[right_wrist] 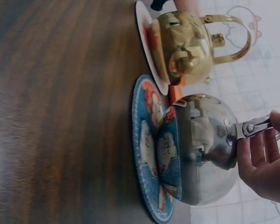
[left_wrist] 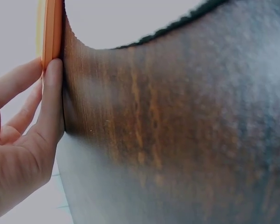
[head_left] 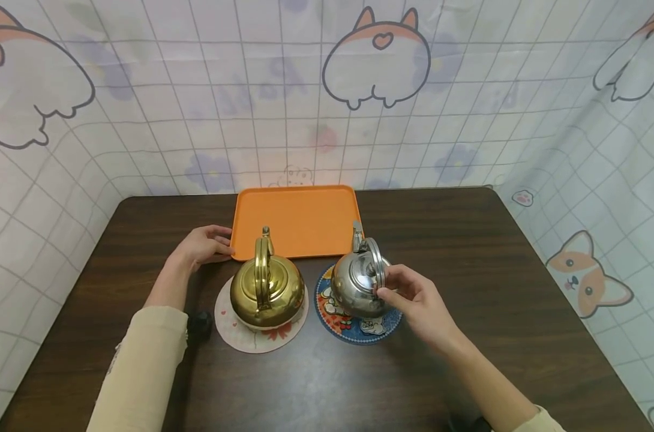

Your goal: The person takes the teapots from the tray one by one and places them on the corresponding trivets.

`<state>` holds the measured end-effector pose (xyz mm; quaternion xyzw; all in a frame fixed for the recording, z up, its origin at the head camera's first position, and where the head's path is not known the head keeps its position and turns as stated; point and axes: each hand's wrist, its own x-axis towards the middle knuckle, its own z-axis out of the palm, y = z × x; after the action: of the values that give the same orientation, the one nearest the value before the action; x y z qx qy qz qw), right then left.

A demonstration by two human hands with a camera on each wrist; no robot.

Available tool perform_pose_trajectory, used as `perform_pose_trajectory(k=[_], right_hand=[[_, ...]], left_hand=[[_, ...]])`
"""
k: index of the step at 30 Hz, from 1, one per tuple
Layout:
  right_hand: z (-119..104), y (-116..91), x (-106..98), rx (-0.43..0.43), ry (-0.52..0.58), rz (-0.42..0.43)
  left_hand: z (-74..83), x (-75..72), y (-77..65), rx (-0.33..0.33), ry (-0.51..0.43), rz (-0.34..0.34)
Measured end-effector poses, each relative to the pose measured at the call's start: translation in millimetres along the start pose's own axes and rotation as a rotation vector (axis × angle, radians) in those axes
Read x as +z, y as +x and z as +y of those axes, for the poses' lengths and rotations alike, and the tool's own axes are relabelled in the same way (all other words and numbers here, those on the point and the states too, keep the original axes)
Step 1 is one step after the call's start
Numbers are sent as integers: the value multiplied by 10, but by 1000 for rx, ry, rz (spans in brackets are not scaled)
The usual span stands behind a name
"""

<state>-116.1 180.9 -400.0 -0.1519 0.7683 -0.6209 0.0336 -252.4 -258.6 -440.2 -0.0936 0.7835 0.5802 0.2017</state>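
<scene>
My left hand (head_left: 205, 245) is at the left edge of an orange tray (head_left: 300, 222), its thumb and fingertips touching the rim near the front corner. The left wrist view shows the thumb and a finger at that rim close up. A silver kettle (head_left: 354, 285) is over a blue patterned round mat (head_left: 348, 333), its spout toward the tray. My right hand (head_left: 416, 300) grips the kettle's upright handle (right_wrist: 255, 127) between thumb and fingers. To its left, a gold kettle (head_left: 246, 297) stands on a pale round mat (head_left: 227, 327).
All of this is on a dark wooden table (head_left: 440, 234). The tray lies flat at the back, just behind both kettles. A white gridded cloth (head_left: 300, 120) with cartoon dogs hangs around the table's back and sides.
</scene>
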Motion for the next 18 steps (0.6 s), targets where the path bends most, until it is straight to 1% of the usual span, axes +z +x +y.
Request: perform_pose_trajectory(k=[4, 9, 14, 18], right_hand=[[40, -20, 28, -17, 8, -19], [62, -15, 26, -24, 7, -1], [74, -29, -49, -13, -8, -23], [102, -18, -138, -22, 24, -45]], left_hand=[[-6, -19, 5, 7, 8, 10], [-35, -13, 9, 19, 11, 18], [-39, 28, -26, 32, 23, 13], [-15, 26, -100, 68, 47, 3]])
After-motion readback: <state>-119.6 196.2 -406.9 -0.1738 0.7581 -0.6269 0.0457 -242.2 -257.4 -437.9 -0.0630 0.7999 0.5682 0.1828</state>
